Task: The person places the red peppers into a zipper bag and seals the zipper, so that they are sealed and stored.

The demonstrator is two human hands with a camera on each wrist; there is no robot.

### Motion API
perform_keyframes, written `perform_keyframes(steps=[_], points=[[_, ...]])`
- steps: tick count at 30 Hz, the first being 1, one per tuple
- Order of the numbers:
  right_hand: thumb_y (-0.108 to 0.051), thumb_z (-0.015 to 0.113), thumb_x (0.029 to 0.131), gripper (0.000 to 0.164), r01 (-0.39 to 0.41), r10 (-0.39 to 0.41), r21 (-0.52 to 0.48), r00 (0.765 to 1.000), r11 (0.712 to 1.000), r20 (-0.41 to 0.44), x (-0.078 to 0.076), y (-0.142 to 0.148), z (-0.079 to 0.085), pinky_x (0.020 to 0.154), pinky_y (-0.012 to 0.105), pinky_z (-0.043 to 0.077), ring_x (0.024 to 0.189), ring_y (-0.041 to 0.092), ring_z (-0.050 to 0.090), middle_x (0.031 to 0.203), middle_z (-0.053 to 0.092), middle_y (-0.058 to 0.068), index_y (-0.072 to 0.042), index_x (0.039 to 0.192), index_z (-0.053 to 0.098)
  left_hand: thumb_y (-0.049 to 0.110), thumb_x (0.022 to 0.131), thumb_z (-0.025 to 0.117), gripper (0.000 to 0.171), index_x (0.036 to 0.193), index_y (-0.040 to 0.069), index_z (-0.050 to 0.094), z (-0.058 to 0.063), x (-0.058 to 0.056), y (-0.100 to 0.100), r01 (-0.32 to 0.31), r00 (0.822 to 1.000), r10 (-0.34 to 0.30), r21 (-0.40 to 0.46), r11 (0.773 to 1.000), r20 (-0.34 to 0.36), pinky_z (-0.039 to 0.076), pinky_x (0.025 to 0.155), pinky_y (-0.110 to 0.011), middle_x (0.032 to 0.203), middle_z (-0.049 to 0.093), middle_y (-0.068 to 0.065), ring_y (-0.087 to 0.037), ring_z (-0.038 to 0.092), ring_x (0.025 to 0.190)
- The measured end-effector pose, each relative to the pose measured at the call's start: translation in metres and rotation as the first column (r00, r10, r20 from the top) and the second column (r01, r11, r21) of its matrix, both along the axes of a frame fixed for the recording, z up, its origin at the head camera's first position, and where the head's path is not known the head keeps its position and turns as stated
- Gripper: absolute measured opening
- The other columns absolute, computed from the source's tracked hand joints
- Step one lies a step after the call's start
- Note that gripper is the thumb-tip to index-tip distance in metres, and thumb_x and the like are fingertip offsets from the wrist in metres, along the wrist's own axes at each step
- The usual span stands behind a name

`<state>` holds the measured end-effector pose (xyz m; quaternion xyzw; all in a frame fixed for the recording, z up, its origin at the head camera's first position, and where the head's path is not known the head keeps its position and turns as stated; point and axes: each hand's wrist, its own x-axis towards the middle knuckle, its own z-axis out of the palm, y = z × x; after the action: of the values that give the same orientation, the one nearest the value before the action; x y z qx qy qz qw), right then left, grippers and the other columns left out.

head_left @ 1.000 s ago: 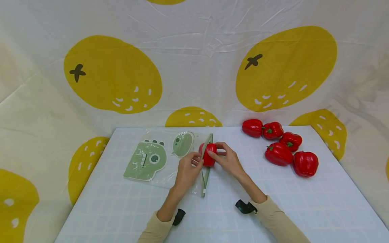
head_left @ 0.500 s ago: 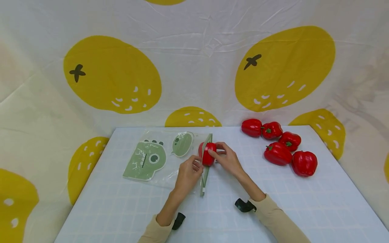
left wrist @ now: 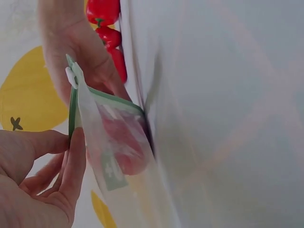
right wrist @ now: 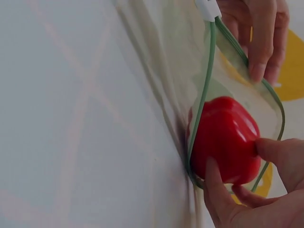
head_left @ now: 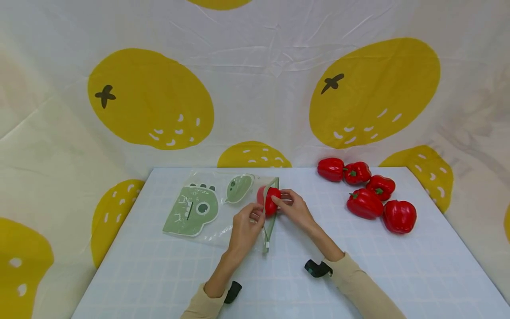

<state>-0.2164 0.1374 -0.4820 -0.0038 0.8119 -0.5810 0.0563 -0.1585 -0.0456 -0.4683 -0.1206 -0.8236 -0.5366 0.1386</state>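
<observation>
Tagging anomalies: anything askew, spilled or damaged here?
Nothing stands out. The left hand pinches the open bag at its mouth while the right hand holds a pepper partway inside. Five other peppers sit grouped on the table; no spill or damage shows.

"Any words, numbers or brands you can read?"

"None. The bag (head_left: pixel 223 232) towards the surface's (head_left: pixel 131 283) back left corner carries green drawings, but 0 readable letters."

"And the cloth (head_left: pixel 259 106) beyond the back edge?"

"Drawn fruit, and grey shapes (head_left: pixel 474 128) too faint to read."
</observation>
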Motion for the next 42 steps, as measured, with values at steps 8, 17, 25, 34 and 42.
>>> perform_keyframes(steps=[8, 17, 25, 34, 42], points=[[-0.027, 0.065, 0.102, 0.056, -0.048, 0.05, -0.132, 0.999, 0.99, 0.007, -0.003, -0.007, -0.002, 0.096, 0.043, 0.057, 0.119, 0.04, 0.061, 0.137, 0.056, 0.027, -0.002, 0.149, 0.047, -0.004, 0.09, 0.072, 0.015, 0.105, -0.001, 0.073, -0.002, 0.002, -0.001, -0.005, 0.999, 0.005, -0.012, 1.0, -0.033, 0.06, 0.068, -0.023, 0.092, 0.07, -0.012, -0.022, 0.069, 0.078], [-0.022, 0.065, 0.102, 0.05, -0.067, 0.068, -0.212, 0.998, 0.975, -0.005, -0.009, -0.013, -0.004, 0.095, 0.044, 0.057, 0.108, 0.03, 0.064, 0.128, 0.058, 0.024, -0.001, 0.146, 0.051, -0.006, 0.088, 0.074, 0.015, 0.103, -0.002, 0.073, -0.003, 0.001, -0.001, -0.021, 0.999, 0.022, 0.007, 1.0, -0.043, 0.06, 0.066, -0.023, 0.091, 0.071, -0.011, -0.023, 0.069, 0.076], [-0.017, 0.066, 0.1, 0.044, -0.046, 0.039, -0.141, 0.998, 0.989, -0.052, -0.018, -0.021, -0.007, 0.087, 0.028, 0.056, 0.106, 0.029, 0.065, 0.123, 0.063, 0.024, 0.0, 0.139, 0.056, -0.005, 0.089, 0.075, 0.012, 0.099, -0.001, 0.072, -0.005, -0.001, 0.0, -0.035, 0.998, 0.035, -0.005, 0.999, -0.059, 0.06, 0.065, -0.023, 0.092, 0.072, -0.01, -0.022, 0.069, 0.077], [-0.019, 0.069, 0.099, 0.044, -0.06, 0.049, -0.111, 0.993, 0.992, -0.105, -0.028, -0.03, -0.007, 0.089, 0.032, 0.056, 0.111, 0.035, 0.067, 0.122, 0.064, 0.025, 0.001, 0.136, 0.059, -0.007, 0.089, 0.073, 0.01, 0.096, -0.001, 0.071, -0.008, -0.003, -0.001, -0.009, 0.995, 0.007, -0.017, 1.0, -0.098, 0.06, 0.066, -0.026, 0.093, 0.071, -0.012, -0.024, 0.07, 0.079], [-0.022, 0.071, 0.096, 0.043, -0.043, 0.033, -0.086, 0.994, 0.995, -0.105, -0.035, -0.038, -0.004, 0.091, 0.037, 0.055, 0.112, 0.036, 0.066, 0.122, 0.066, 0.024, 0.001, 0.131, 0.061, -0.005, 0.091, 0.073, 0.01, 0.1, -0.001, 0.071, -0.008, -0.006, -0.002, -0.003, 0.993, -0.003, -0.052, 0.999, -0.117, 0.061, 0.067, -0.028, 0.094, 0.07, -0.01, -0.023, 0.069, 0.081]])
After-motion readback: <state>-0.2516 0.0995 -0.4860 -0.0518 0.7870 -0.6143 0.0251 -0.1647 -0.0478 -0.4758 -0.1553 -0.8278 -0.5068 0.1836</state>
